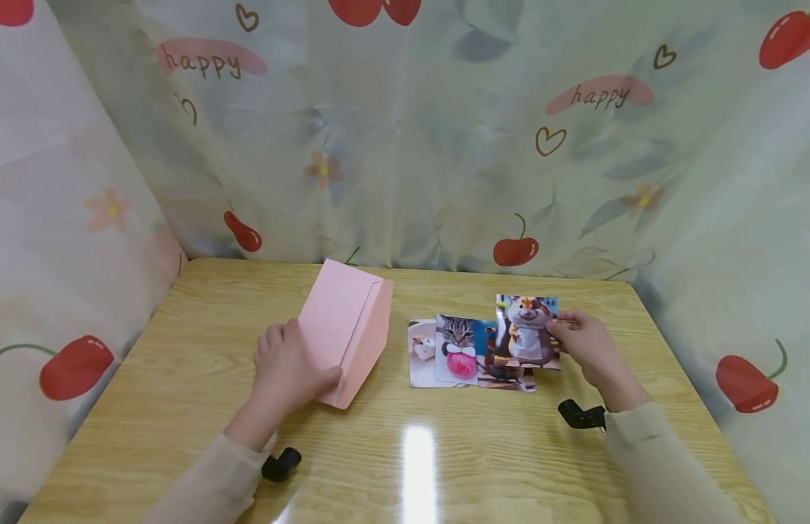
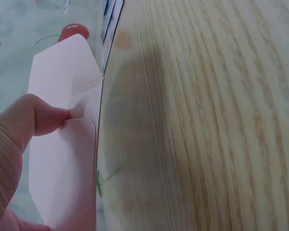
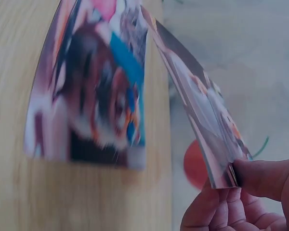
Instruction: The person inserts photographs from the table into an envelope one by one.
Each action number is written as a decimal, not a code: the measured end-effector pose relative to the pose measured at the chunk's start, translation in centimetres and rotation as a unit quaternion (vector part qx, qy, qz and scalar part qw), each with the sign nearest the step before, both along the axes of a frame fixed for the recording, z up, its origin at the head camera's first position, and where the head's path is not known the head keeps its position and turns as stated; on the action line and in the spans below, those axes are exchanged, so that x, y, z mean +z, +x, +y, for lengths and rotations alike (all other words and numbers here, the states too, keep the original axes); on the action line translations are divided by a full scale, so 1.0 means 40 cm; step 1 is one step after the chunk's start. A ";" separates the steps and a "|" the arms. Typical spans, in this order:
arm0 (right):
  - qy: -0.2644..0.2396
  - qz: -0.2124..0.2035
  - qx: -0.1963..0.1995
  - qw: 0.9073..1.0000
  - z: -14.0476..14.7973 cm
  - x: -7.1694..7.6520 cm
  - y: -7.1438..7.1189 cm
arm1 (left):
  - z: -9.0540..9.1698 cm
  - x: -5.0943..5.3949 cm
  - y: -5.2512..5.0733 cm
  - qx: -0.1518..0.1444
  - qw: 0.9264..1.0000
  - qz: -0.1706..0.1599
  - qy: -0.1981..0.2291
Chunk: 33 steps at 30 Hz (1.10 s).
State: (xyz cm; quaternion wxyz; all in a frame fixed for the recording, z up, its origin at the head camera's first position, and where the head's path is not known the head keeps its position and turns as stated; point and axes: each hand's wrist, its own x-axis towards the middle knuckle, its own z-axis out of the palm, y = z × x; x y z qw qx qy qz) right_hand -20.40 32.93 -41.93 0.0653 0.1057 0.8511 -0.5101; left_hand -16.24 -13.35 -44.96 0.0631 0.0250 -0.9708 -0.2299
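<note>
A pink envelope (image 1: 339, 313) with its flap (image 1: 373, 335) folded out is held up at a tilt by my left hand (image 1: 288, 367). In the left wrist view the thumb (image 2: 50, 118) presses on the envelope (image 2: 62, 163). My right hand (image 1: 588, 346) pinches a photo card (image 1: 527, 331) of a hamster-like animal by its right edge; the right wrist view shows this card (image 3: 207, 115) lifted between thumb and fingers. Below and left of it, overlapping cards lie on the table: a cat with a pink ball (image 1: 458, 356), a white animal (image 1: 421, 356), and a partly hidden one (image 1: 503, 375).
The wooden table (image 1: 483, 451) runs back to a patterned curtain (image 1: 405, 145), which also hangs at both sides. A black wrist device (image 1: 282, 464) sits by the left sleeve and another (image 1: 581, 415) by the right.
</note>
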 end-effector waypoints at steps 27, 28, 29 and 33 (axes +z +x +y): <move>-0.139 0.055 0.010 0.989 -0.266 0.015 -0.012 | 0.065 0.004 -0.006 -0.005 0.998 0.018 -0.060; -0.138 0.054 0.008 0.989 -0.276 0.013 -0.013 | 0.066 0.004 -0.006 -0.004 0.998 0.016 -0.062; -0.137 0.054 0.006 0.989 -0.285 0.012 -0.014 | 0.067 0.005 -0.005 -0.003 0.998 0.013 -0.065; -0.137 0.071 -0.002 0.988 -0.327 0.017 -0.015 | 0.070 0.003 -0.004 -0.002 0.997 0.016 -0.070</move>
